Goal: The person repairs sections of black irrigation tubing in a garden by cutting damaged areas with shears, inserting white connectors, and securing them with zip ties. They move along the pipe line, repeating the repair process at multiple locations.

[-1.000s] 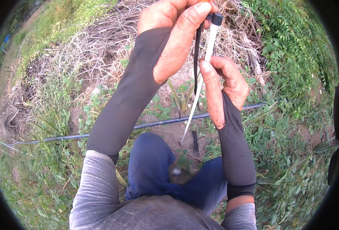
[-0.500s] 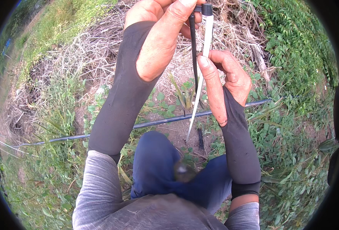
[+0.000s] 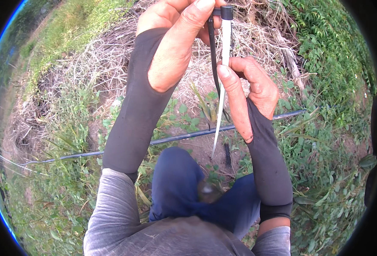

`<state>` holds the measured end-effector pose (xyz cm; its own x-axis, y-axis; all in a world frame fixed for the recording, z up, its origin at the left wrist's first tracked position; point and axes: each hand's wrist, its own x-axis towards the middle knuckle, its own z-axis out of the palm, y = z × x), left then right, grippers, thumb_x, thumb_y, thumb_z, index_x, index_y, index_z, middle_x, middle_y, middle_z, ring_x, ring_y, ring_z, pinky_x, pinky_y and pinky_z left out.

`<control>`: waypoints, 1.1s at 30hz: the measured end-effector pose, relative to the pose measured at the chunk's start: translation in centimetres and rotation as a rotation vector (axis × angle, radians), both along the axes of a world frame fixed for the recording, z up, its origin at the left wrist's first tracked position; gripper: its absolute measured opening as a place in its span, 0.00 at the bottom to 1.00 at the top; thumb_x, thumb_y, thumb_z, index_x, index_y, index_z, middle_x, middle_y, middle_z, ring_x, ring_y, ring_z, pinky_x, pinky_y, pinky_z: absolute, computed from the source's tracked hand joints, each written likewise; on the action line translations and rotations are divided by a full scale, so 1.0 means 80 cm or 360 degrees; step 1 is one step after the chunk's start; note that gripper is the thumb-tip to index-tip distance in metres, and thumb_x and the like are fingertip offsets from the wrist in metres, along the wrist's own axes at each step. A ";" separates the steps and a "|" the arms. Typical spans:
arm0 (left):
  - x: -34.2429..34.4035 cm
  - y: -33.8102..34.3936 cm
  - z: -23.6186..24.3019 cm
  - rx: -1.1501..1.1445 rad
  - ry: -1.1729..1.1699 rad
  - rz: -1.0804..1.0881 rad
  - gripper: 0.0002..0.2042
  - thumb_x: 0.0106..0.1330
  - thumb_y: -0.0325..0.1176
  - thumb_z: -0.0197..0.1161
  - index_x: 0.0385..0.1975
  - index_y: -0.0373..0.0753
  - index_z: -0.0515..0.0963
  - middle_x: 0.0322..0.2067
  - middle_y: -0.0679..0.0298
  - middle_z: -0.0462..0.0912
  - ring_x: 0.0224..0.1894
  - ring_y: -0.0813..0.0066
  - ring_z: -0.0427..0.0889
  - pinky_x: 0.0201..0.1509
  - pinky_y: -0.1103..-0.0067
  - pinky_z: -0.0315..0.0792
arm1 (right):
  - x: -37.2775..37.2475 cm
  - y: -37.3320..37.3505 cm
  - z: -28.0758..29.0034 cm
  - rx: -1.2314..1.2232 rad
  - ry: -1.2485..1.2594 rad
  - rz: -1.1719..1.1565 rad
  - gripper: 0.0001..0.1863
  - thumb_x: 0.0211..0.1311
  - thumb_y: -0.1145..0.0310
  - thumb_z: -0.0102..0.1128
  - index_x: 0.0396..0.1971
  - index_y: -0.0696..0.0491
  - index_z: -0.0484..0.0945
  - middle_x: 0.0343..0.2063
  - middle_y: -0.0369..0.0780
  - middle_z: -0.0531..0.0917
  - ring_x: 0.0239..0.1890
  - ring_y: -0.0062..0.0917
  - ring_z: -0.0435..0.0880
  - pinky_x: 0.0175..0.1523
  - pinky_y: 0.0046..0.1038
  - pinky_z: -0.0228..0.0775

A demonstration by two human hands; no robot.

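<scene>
At the top of the head view, my left hand (image 3: 171, 51) grips the black fitting beside a black cap (image 3: 226, 13), thumb pressed on it. From the cap a long white stake (image 3: 226, 40) hangs almost upright, its thin end pointing down at the soil. My right hand (image 3: 256, 87) pinches this stake below the cap between thumb and fingers. A thin black tube (image 3: 212, 42) runs down from the fitting, just left of the stake. Some fingertips of my left hand are cut off by the upper edge.
A dark hose (image 3: 188, 135) crosses the ground in front of my knees (image 3: 175, 179). Dry straw (image 3: 103, 51) is heaped beyond it, with leafy plants (image 3: 333, 47) on the right. A small black bundle (image 3: 227, 153) lies on the soil near the stake's tip.
The stake stands slightly more upright, its cap a little further left. Both hands have shifted slightly left and keep their grips.
</scene>
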<state>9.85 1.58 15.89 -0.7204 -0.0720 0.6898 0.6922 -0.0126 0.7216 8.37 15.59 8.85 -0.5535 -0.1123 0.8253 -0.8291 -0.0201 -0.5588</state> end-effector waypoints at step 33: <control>-0.008 0.015 0.000 0.0043 -0.0279 -0.0046 0.09 0.61 0.33 0.64 0.34 0.34 0.79 0.27 0.66 0.81 0.24 0.83 0.76 0.30 0.85 0.69 | -0.021 0.007 -0.004 -0.0056 -0.0268 0.0399 0.07 0.57 0.72 0.62 0.33 0.60 0.79 0.25 0.37 0.78 0.29 0.18 0.75 0.34 0.19 0.66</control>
<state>9.19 2.80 15.86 -0.8317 -0.0662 0.5513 0.5546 -0.0514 0.8305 6.68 16.18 8.51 -0.6415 -0.2355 0.7301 -0.6916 -0.2343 -0.6832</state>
